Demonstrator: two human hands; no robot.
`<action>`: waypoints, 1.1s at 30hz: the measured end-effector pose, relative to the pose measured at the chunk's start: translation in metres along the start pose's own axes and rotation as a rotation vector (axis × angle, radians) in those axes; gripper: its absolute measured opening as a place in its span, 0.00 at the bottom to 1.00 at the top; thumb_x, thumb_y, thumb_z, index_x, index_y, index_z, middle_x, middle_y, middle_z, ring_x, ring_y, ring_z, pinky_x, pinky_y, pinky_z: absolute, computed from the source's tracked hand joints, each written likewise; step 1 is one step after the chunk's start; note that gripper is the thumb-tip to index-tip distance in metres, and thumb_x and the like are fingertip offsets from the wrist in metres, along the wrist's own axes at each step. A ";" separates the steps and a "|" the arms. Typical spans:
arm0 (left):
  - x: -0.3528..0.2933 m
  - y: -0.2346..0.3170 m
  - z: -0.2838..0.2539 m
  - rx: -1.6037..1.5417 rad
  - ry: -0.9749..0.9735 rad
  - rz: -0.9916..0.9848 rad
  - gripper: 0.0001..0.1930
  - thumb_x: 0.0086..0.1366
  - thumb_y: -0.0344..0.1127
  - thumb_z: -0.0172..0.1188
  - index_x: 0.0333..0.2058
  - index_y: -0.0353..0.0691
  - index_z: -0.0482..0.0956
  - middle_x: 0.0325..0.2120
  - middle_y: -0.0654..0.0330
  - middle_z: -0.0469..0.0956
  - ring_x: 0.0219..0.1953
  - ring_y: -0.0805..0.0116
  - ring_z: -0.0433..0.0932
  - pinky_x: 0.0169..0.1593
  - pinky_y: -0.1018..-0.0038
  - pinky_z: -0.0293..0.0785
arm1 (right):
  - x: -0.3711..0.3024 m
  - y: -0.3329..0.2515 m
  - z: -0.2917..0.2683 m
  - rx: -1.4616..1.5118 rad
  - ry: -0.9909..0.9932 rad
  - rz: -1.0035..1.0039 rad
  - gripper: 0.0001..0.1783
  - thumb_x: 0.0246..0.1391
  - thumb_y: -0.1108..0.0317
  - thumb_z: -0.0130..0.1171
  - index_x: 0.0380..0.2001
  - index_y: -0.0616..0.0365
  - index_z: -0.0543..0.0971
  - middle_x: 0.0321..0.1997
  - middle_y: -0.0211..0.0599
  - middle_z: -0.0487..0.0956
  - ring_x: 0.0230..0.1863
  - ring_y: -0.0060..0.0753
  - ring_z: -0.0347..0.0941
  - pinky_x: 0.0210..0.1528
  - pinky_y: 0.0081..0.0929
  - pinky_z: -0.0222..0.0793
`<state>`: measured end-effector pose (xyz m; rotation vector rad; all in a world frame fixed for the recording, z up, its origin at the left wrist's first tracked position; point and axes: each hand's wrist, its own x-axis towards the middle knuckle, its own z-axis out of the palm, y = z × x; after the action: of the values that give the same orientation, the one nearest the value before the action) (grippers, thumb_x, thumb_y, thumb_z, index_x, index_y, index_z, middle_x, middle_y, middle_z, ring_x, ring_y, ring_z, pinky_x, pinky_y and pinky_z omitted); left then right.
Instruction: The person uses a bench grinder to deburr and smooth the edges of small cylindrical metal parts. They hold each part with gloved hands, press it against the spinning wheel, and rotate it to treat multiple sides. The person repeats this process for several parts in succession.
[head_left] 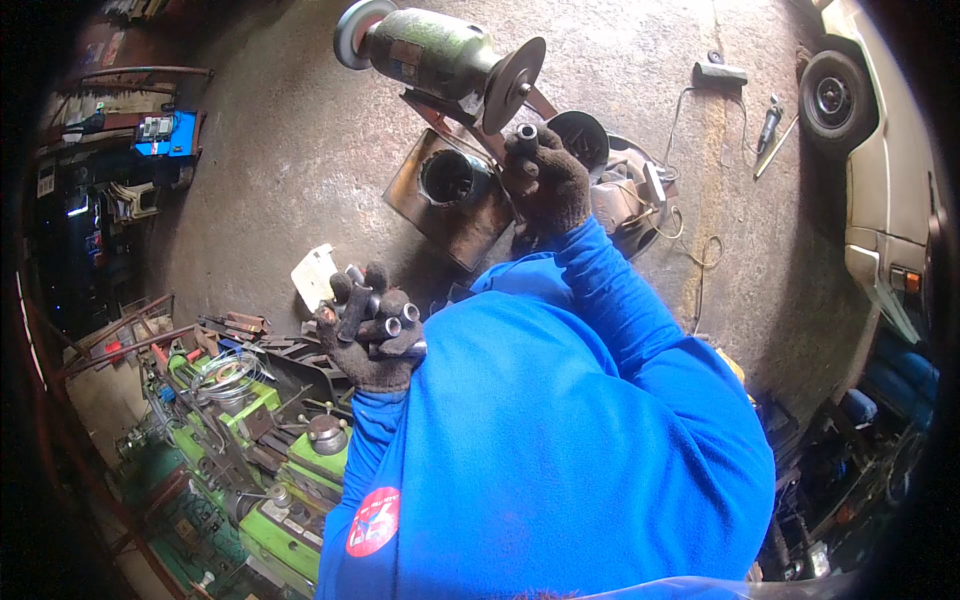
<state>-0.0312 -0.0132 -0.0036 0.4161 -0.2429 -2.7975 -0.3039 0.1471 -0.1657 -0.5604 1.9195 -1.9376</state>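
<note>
My left hand, in a dark knit work glove, is held palm up near my body, its fingers curled around several short metal tubes. My right hand, gloved the same way, grips a single short metal tube with its round open end showing. That tube is just below the disc wheel of a green bench grinder, and I see a gap between them. Whether the wheel is spinning, I cannot tell. Beneath the grinder, a round metal can with dark contents stands beside my right hand.
A second dark can and a bundle with cords lie right of the grinder stand. An angle grinder rests on the concrete near a parked vehicle. Green lathe-like machinery fills the lower left.
</note>
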 end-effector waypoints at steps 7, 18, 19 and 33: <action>0.003 0.000 0.003 -0.018 -0.030 -0.008 0.32 0.72 0.52 0.67 0.71 0.48 0.76 0.69 0.58 0.74 0.47 0.74 0.79 0.32 0.71 0.83 | -0.003 0.010 0.007 0.043 0.113 -0.128 0.22 0.70 0.82 0.56 0.65 0.69 0.74 0.54 0.47 0.82 0.48 0.31 0.82 0.54 0.21 0.82; 0.006 0.002 0.005 -0.033 -0.070 -0.074 0.30 0.72 0.53 0.67 0.69 0.51 0.80 0.69 0.57 0.74 0.44 0.74 0.79 0.31 0.72 0.83 | -0.007 -0.012 0.000 -0.170 0.102 -0.251 0.25 0.73 0.79 0.54 0.71 0.61 0.73 0.59 0.41 0.83 0.59 0.33 0.80 0.62 0.25 0.78; 0.007 0.002 0.006 -0.044 -0.078 -0.087 0.30 0.72 0.53 0.67 0.69 0.51 0.80 0.69 0.57 0.75 0.45 0.74 0.79 0.32 0.72 0.83 | -0.008 -0.013 -0.001 -0.111 0.094 -0.183 0.28 0.71 0.75 0.55 0.72 0.55 0.75 0.59 0.43 0.85 0.63 0.43 0.80 0.64 0.33 0.79; 0.002 -0.002 0.005 -0.041 0.037 -0.036 0.35 0.70 0.54 0.71 0.70 0.47 0.76 0.55 0.63 0.80 0.39 0.80 0.77 0.32 0.72 0.81 | -0.015 0.022 0.014 1.798 0.017 0.420 0.25 0.79 0.69 0.57 0.74 0.56 0.74 0.62 0.49 0.83 0.46 0.29 0.83 0.47 0.21 0.88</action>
<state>-0.0346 -0.0116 0.0005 0.4657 -0.1707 -2.8218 -0.2844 0.1427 -0.1880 0.3750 -0.2182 -2.3214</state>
